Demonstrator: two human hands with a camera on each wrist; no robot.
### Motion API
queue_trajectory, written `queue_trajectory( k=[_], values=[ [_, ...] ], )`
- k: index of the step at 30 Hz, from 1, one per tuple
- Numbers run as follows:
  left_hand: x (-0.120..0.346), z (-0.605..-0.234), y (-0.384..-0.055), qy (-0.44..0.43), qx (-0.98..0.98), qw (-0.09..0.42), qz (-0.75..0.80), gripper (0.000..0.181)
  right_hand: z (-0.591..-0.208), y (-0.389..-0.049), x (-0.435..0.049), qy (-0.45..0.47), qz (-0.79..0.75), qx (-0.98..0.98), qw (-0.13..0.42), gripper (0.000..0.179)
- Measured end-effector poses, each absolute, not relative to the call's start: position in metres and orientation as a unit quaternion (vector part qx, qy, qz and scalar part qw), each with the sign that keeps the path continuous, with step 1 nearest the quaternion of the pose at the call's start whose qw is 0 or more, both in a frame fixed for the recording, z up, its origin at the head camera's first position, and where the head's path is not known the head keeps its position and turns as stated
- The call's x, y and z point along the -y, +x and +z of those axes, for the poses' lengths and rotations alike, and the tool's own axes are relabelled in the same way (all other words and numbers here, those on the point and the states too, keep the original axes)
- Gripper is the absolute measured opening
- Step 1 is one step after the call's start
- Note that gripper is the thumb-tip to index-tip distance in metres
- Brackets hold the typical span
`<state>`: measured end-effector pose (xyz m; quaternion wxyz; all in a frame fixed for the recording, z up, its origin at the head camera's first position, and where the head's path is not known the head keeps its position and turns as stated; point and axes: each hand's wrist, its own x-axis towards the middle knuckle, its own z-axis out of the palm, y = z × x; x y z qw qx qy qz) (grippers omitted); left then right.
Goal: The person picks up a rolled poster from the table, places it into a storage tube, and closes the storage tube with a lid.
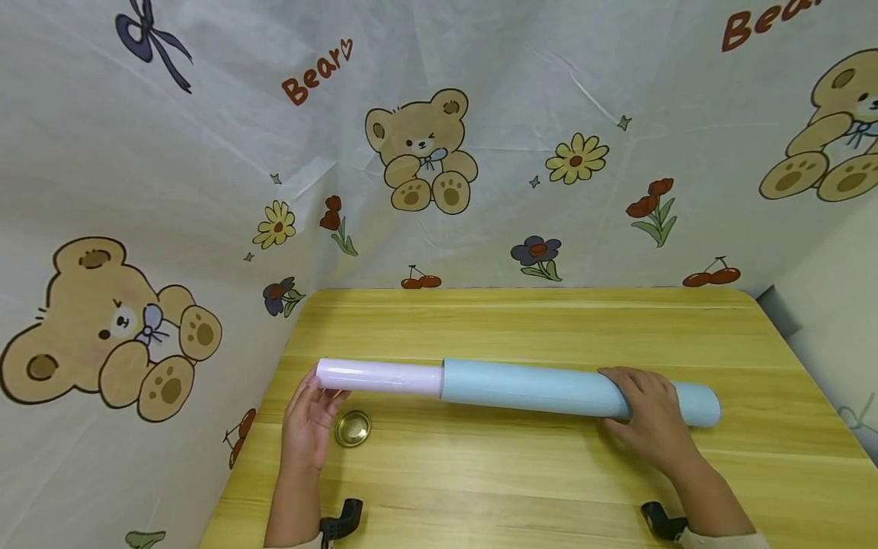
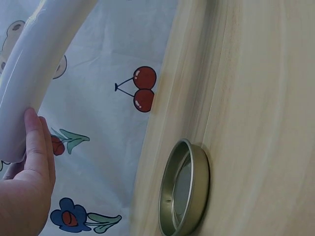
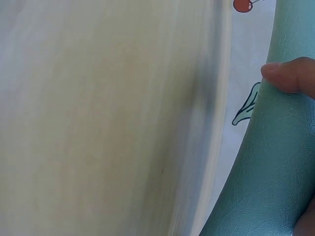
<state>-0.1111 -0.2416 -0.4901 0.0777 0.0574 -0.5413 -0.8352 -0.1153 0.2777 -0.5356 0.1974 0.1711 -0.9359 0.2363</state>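
Pale blue tube (image 1: 535, 387) and slimmer lilac roll (image 1: 380, 377), held crosswise above a wooden table (image 1: 521, 473).
Leathery and finely creased on the blue; smooth and glossy on the lilac, jutting from the tube's left end. Clamped near the tube's right end by the right hand (image 1: 648, 415), pinched at the roll's outer end by the left hand (image 1: 312, 427), near a shallow gold-coloured lid (image 1: 353, 428).

Light-blue tube (image 1: 562, 391), lilac tube (image 1: 380, 377), bear-print cloth (image 1: 439, 149)

Homelike nook: bear-print cloth (image 1: 507, 84) behind a wood-grain table (image 1: 507, 465).
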Motion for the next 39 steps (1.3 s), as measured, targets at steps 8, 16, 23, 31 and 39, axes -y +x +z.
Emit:
queue_trajectory(
  k=[8, 16, 23, 31, 39],
  values=[
    [0.239, -0.488, -0.11, 0.05, 0.532, 0.07, -0.842, 0.035, -0.535, -0.115, -0.275, 0.173, 0.237, 0.935, 0.197, 0.087],
    [0.238, -0.489, -0.11, 0.045, 0.532, 0.064, -0.843, 0.037, -0.535, -0.115, -0.274, 0.172, 0.238, 0.935, 0.2, 0.084],
    [0.236, -0.489, -0.111, 0.048, 0.529, 0.062, -0.845, 0.035, -0.533, -0.115, -0.272, 0.171, 0.239, 0.935, 0.199, 0.083],
    [0.233, -0.489, -0.111, 0.056, 0.53, 0.06, -0.844, 0.032, -0.532, -0.113, -0.269, 0.171, 0.242, 0.934, 0.198, 0.085],
    [0.231, -0.493, -0.11, 0.049, 0.53, 0.054, -0.845, 0.035, -0.53, -0.113, -0.268, 0.173, 0.242, 0.933, 0.201, 0.086]
  ],
)
